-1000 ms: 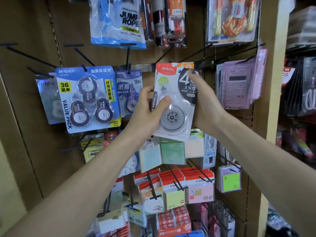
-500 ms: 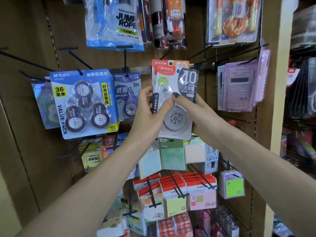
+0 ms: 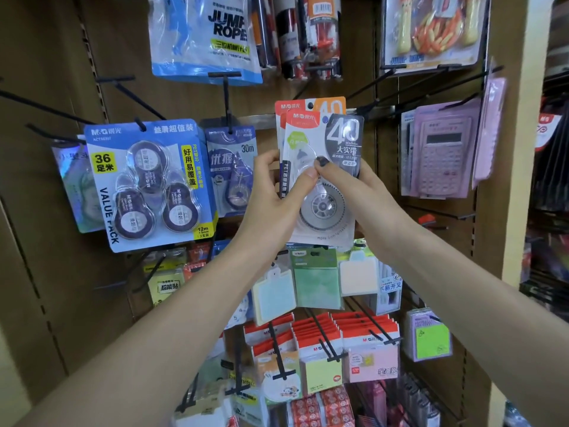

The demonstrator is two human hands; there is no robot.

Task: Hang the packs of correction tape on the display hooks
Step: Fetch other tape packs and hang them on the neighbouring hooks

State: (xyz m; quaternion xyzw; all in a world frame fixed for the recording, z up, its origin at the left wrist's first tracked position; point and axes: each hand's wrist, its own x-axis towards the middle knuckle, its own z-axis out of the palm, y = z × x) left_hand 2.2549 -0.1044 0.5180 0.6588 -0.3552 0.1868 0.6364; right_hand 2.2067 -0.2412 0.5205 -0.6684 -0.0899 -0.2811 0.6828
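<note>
Your left hand (image 3: 271, 198): it grips the left edge of a correction tape pack (image 3: 323, 180), thumb across the clear blister, fingers curled behind the card.
Your right hand (image 3: 357, 192): it grips the same pack from the right, thumb tip on the blister touching your left thumb, fingers wrapped behind the card.
Held pack: upright at the centre of the display, white and red card with a dark "40" label and a grey tape wheel showing through the plastic.
Second pack (image 3: 311, 107): same design, directly behind the held one, its top edge showing above it; whether it hangs on a hook, you cannot tell.
To the left: a blue three-roll value pack (image 3: 147, 183) and a smaller blue 30m tape pack (image 3: 232, 171), both hanging on black hooks.
To the right: a pink calculator (image 3: 443, 152) in its pack.
Below: sticky note pads (image 3: 320, 349) on hooks.
</note>
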